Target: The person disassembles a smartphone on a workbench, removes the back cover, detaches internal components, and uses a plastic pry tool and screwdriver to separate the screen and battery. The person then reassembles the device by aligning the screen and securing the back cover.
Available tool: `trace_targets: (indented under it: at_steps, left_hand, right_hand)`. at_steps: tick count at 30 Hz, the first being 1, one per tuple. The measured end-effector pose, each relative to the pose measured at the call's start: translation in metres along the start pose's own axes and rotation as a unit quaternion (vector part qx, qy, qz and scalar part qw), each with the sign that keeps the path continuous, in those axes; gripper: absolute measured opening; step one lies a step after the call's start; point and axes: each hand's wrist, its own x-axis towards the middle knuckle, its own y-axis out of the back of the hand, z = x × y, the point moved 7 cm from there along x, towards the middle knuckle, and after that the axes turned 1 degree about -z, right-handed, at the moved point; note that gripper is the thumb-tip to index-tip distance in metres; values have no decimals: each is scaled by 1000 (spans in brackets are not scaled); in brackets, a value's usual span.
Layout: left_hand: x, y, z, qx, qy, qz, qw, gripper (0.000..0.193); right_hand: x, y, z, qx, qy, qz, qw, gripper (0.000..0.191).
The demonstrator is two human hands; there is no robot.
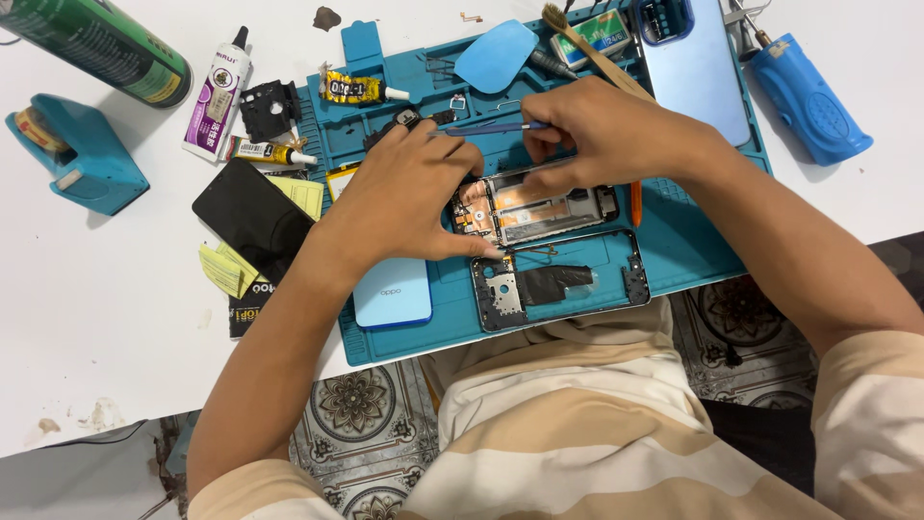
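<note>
An opened phone body (539,207) with its circuit board and copper parts showing lies on a teal repair mat (674,241). My left hand (409,197) presses down on its left end, thumb along the lower edge. My right hand (602,130) grips a thin blue-handled tool (486,127) while its fingertips touch the phone's upper edge. An empty phone frame (558,279) with black tape lies just in front of the phone. A light blue back cover (392,294) rests under my left wrist.
Glue tubes (361,90) (219,94), a green spray can (101,43), a teal tape dispenser (77,154), a black screen panel (252,214), a blue plastic pry card (496,53), a brush (592,50), another blue phone (688,63) and a blue electric tool (808,96) surround the mat.
</note>
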Motion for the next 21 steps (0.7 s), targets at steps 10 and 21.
trace_targets:
  at_steps: [10,21]
  left_hand:
    - [4,2,3,-39,-32,14,999,88]
    - [7,5,5,-57,-45,-12,997,90]
  right_hand:
    - [-18,-38,-44,-32,12,-119,992,29]
    - [-20,-26,-18,6,-52,-150,987,35]
